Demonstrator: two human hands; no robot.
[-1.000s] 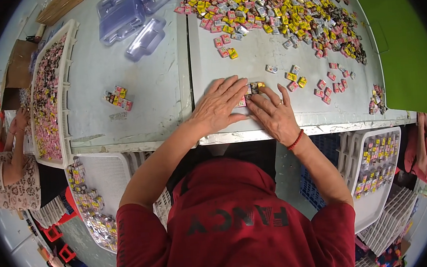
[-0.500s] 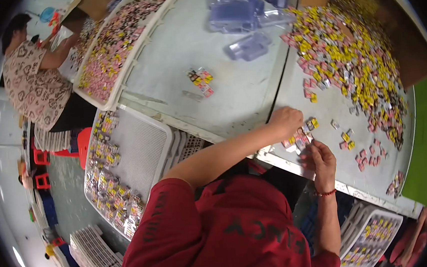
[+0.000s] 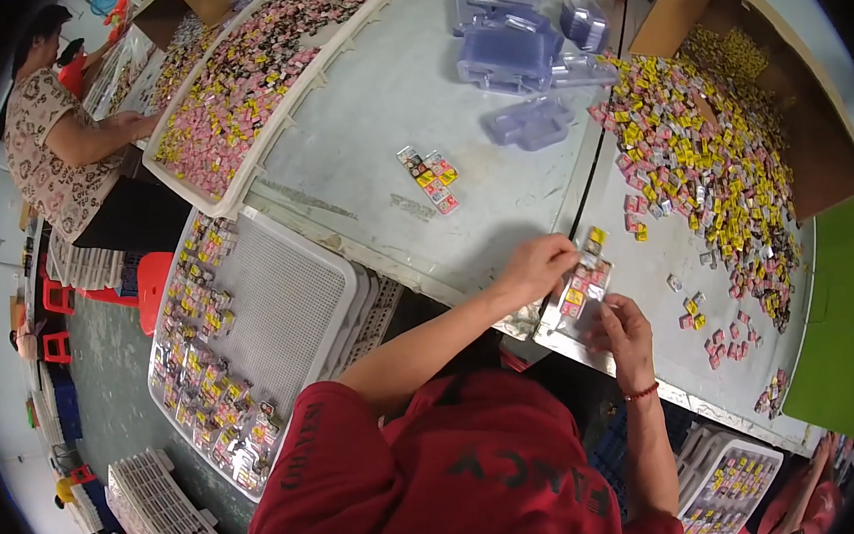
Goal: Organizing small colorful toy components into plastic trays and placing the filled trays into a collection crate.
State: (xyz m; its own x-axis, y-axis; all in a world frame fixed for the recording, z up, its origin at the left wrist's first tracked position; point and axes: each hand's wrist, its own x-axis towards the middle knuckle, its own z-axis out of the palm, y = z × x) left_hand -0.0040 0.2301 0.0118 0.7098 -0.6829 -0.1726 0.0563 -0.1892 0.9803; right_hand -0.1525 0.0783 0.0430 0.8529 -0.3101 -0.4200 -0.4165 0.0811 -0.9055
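Observation:
A small clear plastic pack (image 3: pixel 586 285) filled with pink, yellow and black square pieces is held over the table's front edge. My left hand (image 3: pixel 539 266) pinches near its upper left side, the fingertips drawn together. At the lower right edge, the thumb and curled fingers of my right hand (image 3: pixel 627 332) grip it. One yellow-topped piece (image 3: pixel 596 238) shows at the upper end of the pack. To the right spreads a heap of small pink, yellow and silver pieces (image 3: pixel 704 155), with a few strays nearer me.
A cardboard box (image 3: pixel 827 125) lies behind the heap. Clear plastic trays (image 3: pixel 506 55) are stacked at the back. A white bin (image 3: pixel 231 197) of loose pieces stands at left, above a grey tray (image 3: pixel 292 278) of filled packs. Several pieces (image 3: pixel 430 178) lie mid-table. A person (image 3: pixel 66 145) works at far left.
My left hand has opened out from a fist over the pack to a pinch at its upper left. The pack now shows more fully between my hands. The whole view has shifted slightly.

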